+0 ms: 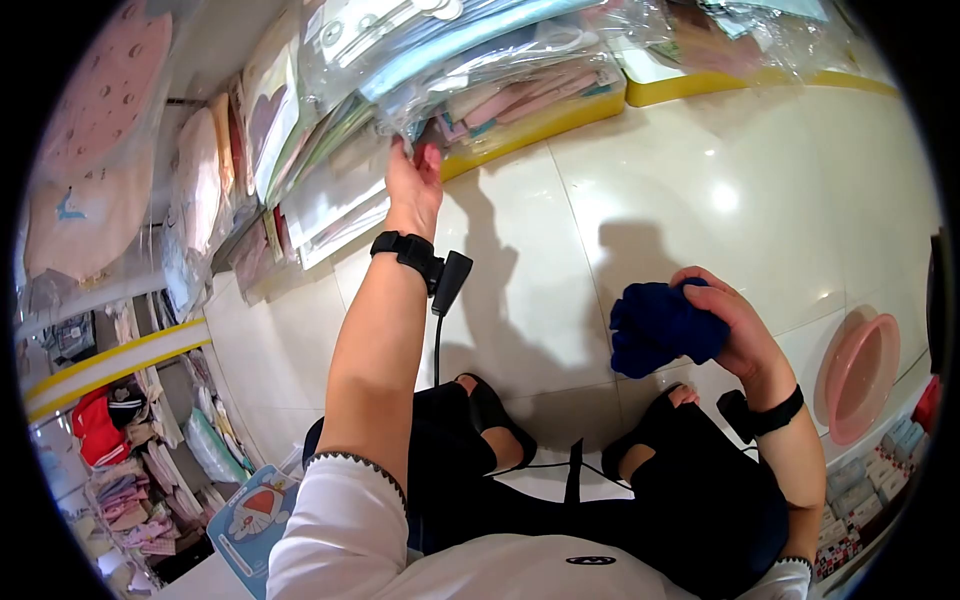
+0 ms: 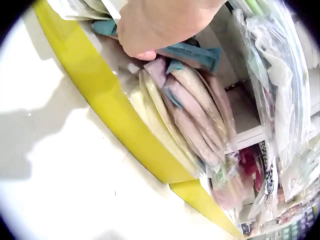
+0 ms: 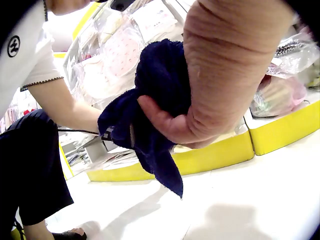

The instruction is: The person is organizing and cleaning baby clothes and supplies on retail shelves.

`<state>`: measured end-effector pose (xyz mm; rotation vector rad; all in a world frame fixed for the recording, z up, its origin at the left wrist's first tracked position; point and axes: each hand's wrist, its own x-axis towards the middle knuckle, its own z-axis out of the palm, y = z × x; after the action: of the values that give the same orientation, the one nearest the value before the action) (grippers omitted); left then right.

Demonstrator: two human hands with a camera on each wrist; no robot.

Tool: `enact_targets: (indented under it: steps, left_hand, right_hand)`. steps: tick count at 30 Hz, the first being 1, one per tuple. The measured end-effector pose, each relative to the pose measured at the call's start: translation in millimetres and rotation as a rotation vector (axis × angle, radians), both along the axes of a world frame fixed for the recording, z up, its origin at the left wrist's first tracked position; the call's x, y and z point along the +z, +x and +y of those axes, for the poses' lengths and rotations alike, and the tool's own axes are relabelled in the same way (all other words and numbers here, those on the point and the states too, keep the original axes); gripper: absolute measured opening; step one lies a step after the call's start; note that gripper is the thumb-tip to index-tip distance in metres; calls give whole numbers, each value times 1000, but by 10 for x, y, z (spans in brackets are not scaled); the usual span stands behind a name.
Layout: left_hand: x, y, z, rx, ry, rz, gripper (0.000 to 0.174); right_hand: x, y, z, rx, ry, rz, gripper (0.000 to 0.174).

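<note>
A bunched navy-blue cloth (image 1: pixel 668 325) is gripped in my right hand (image 1: pixel 735 325), out over the floor on the right. In the right wrist view the thumb presses into the folds of the cloth (image 3: pixel 162 85), and one pointed corner hangs down. My left hand (image 1: pixel 413 185) reaches to the low shelf, its fingertips right at the clear plastic packages (image 1: pixel 520 100). The left wrist view shows the hand (image 2: pixel 165 25) over pink and cream clothes in bags (image 2: pixel 195 107), beside a teal-edged piece (image 2: pixel 192 54). Its fingers are mostly hidden there, so I cannot tell whether they pinch anything.
A yellow edge (image 1: pixel 540 130) runs along the shelf base. More bagged garments (image 1: pixel 100 130) hang at the left. On the right a pink basin (image 1: pixel 862 380) stands tilted by a low ledge. Glossy white tiles (image 1: pixel 560 240) lie between my feet and the shelf.
</note>
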<state>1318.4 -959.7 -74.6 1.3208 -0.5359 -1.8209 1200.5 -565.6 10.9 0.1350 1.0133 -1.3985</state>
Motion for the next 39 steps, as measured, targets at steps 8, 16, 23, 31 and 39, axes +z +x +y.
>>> enact_targets:
  steps: [8,16,23,31,39]
  left_hand:
    - [238,189,-479,-56,-34,70,45]
    - [45,443,-874,-177,-27,150,31]
    - [-3,591,557,-133,-1,410,32]
    - [123,635,2192,-237,125,100,16]
    - [415,332,2819,-637,45,319,30]
  right_hand:
    - [22,65,-58,6,23,-7,21]
    - [89,125,-64,-17,43,40,21]
    - [19,146,-95,-59,75,19,33]
    - [17,164,-300,-253,-8,488,28]
    - [-87,373,-505,185,-339,1912,44]
